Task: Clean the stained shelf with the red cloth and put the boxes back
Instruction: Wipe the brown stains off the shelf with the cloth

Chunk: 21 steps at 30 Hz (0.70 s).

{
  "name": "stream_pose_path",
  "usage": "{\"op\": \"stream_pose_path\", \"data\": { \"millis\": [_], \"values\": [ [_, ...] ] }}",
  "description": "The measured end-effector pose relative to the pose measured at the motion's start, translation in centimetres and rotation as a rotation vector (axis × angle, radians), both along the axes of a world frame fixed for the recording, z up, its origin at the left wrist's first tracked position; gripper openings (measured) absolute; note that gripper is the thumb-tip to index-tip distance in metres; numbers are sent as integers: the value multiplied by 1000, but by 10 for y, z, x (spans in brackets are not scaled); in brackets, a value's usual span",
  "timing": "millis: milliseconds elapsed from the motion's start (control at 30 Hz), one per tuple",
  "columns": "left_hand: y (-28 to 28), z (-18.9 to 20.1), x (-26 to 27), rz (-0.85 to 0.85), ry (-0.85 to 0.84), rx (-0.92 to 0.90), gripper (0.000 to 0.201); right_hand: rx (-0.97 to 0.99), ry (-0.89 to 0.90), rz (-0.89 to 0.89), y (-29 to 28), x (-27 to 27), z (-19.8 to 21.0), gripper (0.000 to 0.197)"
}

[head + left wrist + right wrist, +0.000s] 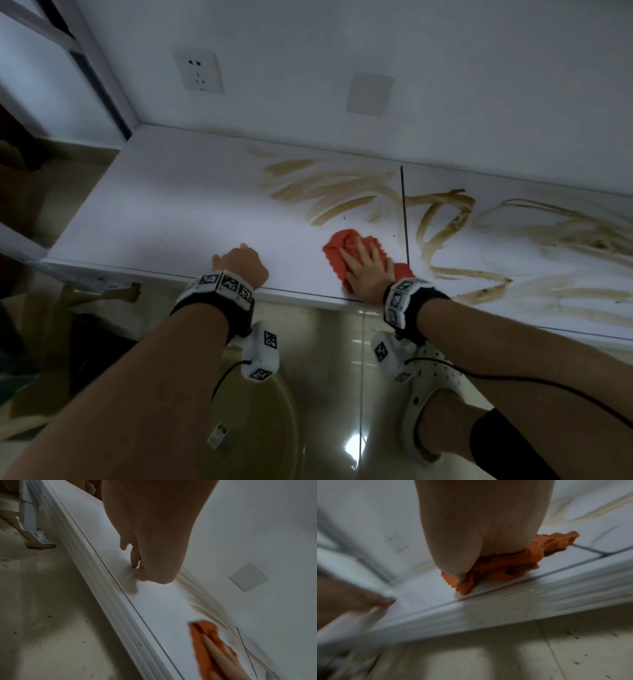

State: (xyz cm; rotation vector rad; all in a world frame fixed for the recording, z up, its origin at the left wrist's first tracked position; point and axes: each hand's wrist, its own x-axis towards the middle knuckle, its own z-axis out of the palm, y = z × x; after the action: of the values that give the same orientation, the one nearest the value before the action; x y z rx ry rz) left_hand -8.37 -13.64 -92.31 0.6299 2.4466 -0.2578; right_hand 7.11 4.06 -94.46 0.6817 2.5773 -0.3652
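A white shelf point(164, 219) runs along the wall, smeared with brown stains point(325, 192) across its middle and right. My right hand point(364, 265) lies flat with straight fingers on the crumpled red cloth point(339, 246), pressing it down near the front edge, just left of the seam point(405, 212). The right wrist view shows the palm point(479, 534) on the cloth point(505, 566). My left hand point(239, 262) rests on the clean left part with curled fingers and holds nothing; the left wrist view shows its curled fingers point(135, 561) touching the shelf. Brown cardboard point(41, 192) sits low at the left.
A wall socket point(198, 70) and a blank plate point(369, 93) are above the shelf. Glossy floor tiles lie below the shelf's front edge, with my foot in a white clog point(428, 394). A labelled box point(34, 536) stands on the floor at the shelf's left end.
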Motion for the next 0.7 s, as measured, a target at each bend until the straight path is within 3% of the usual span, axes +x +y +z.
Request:
{"op": "stream_pose_path", "data": {
  "millis": [100, 167, 267, 467, 567, 700],
  "values": [
    [-2, 0, 0, 2, -6, 1, 65, -38, -28, 245, -35, -19, -3, 57],
    [-5, -1, -3, -6, -14, 2, 66, -52, -40, 304, -42, -33, -4, 55],
    [-9, 0, -7, -13, -42, -10, 66, -57, -31, 320, -20, -43, -3, 54],
    [-8, -2, -10, -44, -55, -24, 64, 46, -17, 125, 30, -10, 0, 59],
    [-7, -2, -9, -48, -45, -26, 64, 62, -32, 197, 15, 2, -2, 65],
    [-9, -1, -10, -39, -47, -10, 66, 5, -56, 400, -29, -15, 2, 59]
  ]
}}
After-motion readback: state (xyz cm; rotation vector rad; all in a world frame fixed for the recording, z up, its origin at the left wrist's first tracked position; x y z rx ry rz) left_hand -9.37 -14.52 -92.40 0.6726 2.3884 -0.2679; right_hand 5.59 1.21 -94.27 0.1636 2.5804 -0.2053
